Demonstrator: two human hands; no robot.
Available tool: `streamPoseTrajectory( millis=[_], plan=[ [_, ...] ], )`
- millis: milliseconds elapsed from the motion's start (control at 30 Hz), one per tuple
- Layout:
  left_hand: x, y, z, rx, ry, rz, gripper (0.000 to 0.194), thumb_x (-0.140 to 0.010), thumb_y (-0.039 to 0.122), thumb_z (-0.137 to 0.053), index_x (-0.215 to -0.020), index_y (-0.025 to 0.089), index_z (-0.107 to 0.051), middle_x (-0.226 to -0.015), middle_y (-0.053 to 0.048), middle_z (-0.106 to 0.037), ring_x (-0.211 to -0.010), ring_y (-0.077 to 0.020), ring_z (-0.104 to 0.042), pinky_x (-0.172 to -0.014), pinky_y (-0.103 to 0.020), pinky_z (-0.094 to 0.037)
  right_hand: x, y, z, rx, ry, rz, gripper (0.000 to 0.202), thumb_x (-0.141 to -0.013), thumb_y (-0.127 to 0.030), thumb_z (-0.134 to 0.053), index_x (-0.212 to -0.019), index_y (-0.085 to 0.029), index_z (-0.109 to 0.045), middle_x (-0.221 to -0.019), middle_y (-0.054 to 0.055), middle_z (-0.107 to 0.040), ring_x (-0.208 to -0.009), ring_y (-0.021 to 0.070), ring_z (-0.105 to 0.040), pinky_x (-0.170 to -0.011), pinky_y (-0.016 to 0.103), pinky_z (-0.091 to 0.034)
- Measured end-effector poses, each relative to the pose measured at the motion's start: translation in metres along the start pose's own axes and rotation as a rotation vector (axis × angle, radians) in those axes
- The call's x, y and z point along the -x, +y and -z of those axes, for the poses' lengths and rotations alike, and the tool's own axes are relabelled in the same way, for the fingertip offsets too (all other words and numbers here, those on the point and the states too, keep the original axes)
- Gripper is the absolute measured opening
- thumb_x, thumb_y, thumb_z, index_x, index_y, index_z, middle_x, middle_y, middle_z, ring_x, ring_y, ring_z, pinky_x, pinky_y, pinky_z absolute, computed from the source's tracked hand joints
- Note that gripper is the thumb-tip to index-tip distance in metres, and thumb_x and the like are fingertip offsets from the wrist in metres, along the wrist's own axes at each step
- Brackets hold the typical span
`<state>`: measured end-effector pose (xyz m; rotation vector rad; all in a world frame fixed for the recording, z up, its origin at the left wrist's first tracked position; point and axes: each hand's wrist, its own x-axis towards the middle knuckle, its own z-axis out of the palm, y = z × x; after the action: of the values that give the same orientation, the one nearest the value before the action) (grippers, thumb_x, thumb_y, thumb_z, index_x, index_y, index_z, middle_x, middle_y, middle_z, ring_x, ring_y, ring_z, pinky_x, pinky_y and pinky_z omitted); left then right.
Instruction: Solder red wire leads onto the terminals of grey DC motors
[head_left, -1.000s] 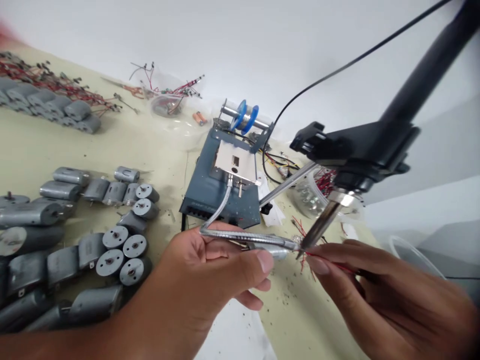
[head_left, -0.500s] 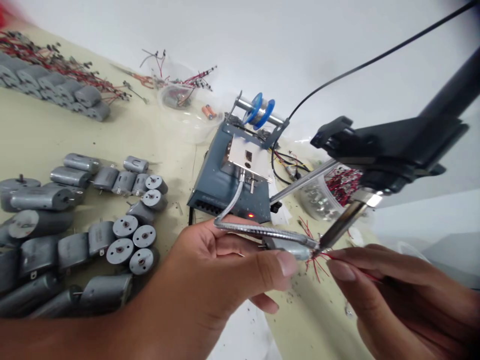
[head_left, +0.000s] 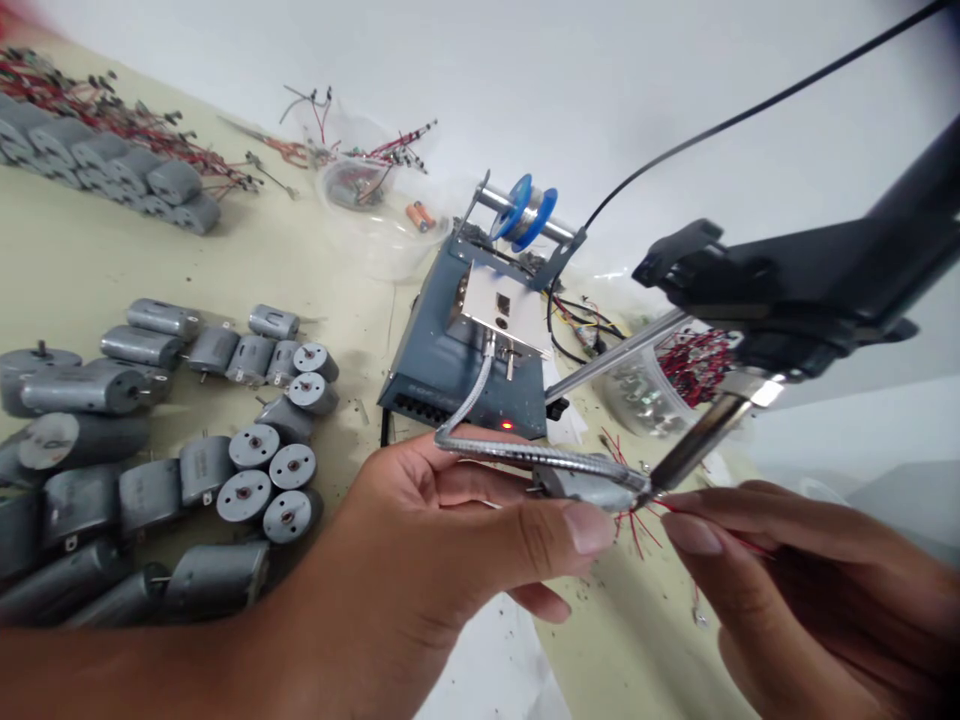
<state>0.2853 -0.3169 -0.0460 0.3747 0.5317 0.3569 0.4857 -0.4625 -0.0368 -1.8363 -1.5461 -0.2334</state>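
The left hand [head_left: 480, 540] is closed around a motor [head_left: 589, 488], its thumb along the near side and its fingers behind and below. The right hand [head_left: 795, 575] is pinched shut on a red wire [head_left: 754, 546], thumb against forefinger, at the motor's right end. Between the 2 hands, the tip of a soldering iron [head_left: 694, 440] slants down to that end; whether it touches the metal, I cannot tell. A bendy metal tube [head_left: 540, 456] runs over the motor to the same place. The tube comes from a silver block [head_left: 499, 300] on a grey box [head_left: 465, 375] with 1 red light lit. Behind the block, a blue spool [head_left: 517, 208] sits on a bar. To the right, a clear tub [head_left: 637, 385] stands beside the iron's stand [head_left: 810, 280]. More motors [head_left: 210, 470] cover the left of the table [head_left: 247, 265], 4 of them grouped with round ends up. Beyond them lie scissors [head_left: 289, 150] and 2 orange batteries [head_left: 421, 216].
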Motion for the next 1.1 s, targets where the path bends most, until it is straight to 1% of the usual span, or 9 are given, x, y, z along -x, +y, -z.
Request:
streamPoseTrajectory(
  millis=[133, 367, 500, 600, 733, 833, 900, 1000, 1100],
  plan=[
    [0.0006, -0.0009, 0.0007, -0.006, 0.004, 0.005, 0.032, -0.059, 0.014, -0.111, -0.08, 0.027, -0.091, -0.078, 0.002, -0.085, -0.075, -0.0159, -0.077, -0.059, -0.019, -0.061, -0.0004, -0.0016, -0.0008, -0.003, 0.019, -0.026, 0.008, -0.102, -0.027, -0.082, -0.102, -0.033, -0.085, -0.082, -0.001, -0.077, -0.055, 0.0136, -0.062, -0.043, 0.026, -0.047],
    [0.0001, 0.0007, 0.0017, 0.002, 0.012, 0.01, 0.032, -0.058, 0.01, -0.11, -0.079, 0.025, -0.09, -0.077, 0.002, -0.085, -0.074, -0.0159, -0.077, -0.058, -0.019, -0.06, 0.0009, -0.0011, 0.0002, 0.017, 0.016, -0.03, 0.007, -0.103, -0.028, -0.081, -0.103, -0.033, -0.085, -0.085, -0.001, -0.078, -0.063, 0.0148, -0.068, -0.048, 0.025, -0.05],
    [-0.0008, 0.0, 0.0027, -0.022, 0.019, 0.01, 0.031, -0.058, 0.011, -0.109, -0.079, 0.024, -0.09, -0.075, 0.002, -0.084, -0.073, -0.0164, -0.078, -0.058, -0.019, -0.06, -0.0007, -0.0012, 0.0013, -0.003, 0.012, 0.009, 0.005, -0.103, -0.027, -0.082, -0.103, -0.031, -0.085, -0.082, -0.002, -0.077, -0.057, 0.0124, -0.064, -0.045, 0.023, -0.048],
    [-0.0012, -0.0018, 0.0047, -0.022, 0.016, 0.014, 0.029, -0.061, 0.012, -0.108, -0.08, 0.023, -0.09, -0.077, 0.001, -0.085, -0.073, -0.016, -0.077, -0.058, -0.019, -0.059, -0.0017, -0.0025, 0.0024, -0.015, 0.003, 0.021, 0.005, -0.101, -0.025, -0.084, -0.102, -0.03, -0.085, -0.081, -0.002, -0.077, -0.054, 0.0126, -0.063, -0.041, 0.024, -0.046],
    [0.0003, -0.0025, 0.0061, -0.029, -0.009, 0.027, 0.028, -0.063, 0.011, -0.106, -0.083, 0.023, -0.09, -0.079, 0.001, -0.086, -0.074, -0.0162, -0.078, -0.059, -0.02, -0.059, -0.0031, -0.0034, 0.0024, -0.01, -0.016, 0.025, 0.005, -0.101, -0.025, -0.083, -0.102, -0.03, -0.085, -0.079, -0.003, -0.076, -0.052, 0.0116, -0.062, -0.042, 0.023, -0.046],
    [0.002, -0.0006, 0.004, -0.036, 0.03, 0.035, 0.03, -0.059, 0.008, -0.107, -0.079, 0.023, -0.09, -0.075, 0.001, -0.084, -0.073, -0.0165, -0.077, -0.059, -0.02, -0.06, -0.0044, -0.0033, 0.0015, -0.014, -0.02, 0.062, 0.007, -0.099, -0.023, -0.084, -0.1, -0.03, -0.084, -0.077, -0.003, -0.075, -0.051, 0.0109, -0.062, -0.042, 0.022, -0.046],
    [0.0022, 0.0009, 0.0024, -0.028, 0.061, 0.031, 0.03, -0.057, 0.008, -0.107, -0.076, 0.023, -0.089, -0.072, 0.002, -0.083, -0.071, -0.0165, -0.077, -0.058, -0.019, -0.059, -0.0048, -0.0031, 0.001, -0.014, -0.031, 0.045, 0.008, -0.1, -0.023, -0.082, -0.102, -0.03, -0.084, -0.078, -0.003, -0.075, -0.052, 0.0111, -0.062, -0.043, 0.023, -0.046],
    [0.0014, 0.0016, 0.0027, -0.048, 0.029, 0.013, 0.027, -0.062, 0.011, -0.106, -0.08, 0.023, -0.091, -0.071, 0.001, -0.082, -0.07, -0.0146, -0.075, -0.059, -0.017, -0.057, -0.0042, -0.003, 0.0012, -0.012, -0.045, 0.052, 0.009, -0.101, -0.021, -0.081, -0.103, -0.03, -0.083, -0.079, -0.003, -0.075, -0.054, 0.0111, -0.062, -0.044, 0.023, -0.046],
    [0.0006, 0.0005, 0.0056, -0.077, -0.009, 0.002, 0.024, -0.065, 0.014, -0.105, -0.083, 0.023, -0.092, -0.076, 0.001, -0.083, -0.073, -0.0137, -0.075, -0.06, -0.016, -0.056, -0.0027, -0.0046, 0.0023, -0.011, -0.054, 0.052, 0.009, -0.101, -0.022, -0.081, -0.101, -0.03, -0.083, -0.079, -0.003, -0.075, -0.054, 0.0113, -0.063, -0.044, 0.023, -0.046]
  ],
)
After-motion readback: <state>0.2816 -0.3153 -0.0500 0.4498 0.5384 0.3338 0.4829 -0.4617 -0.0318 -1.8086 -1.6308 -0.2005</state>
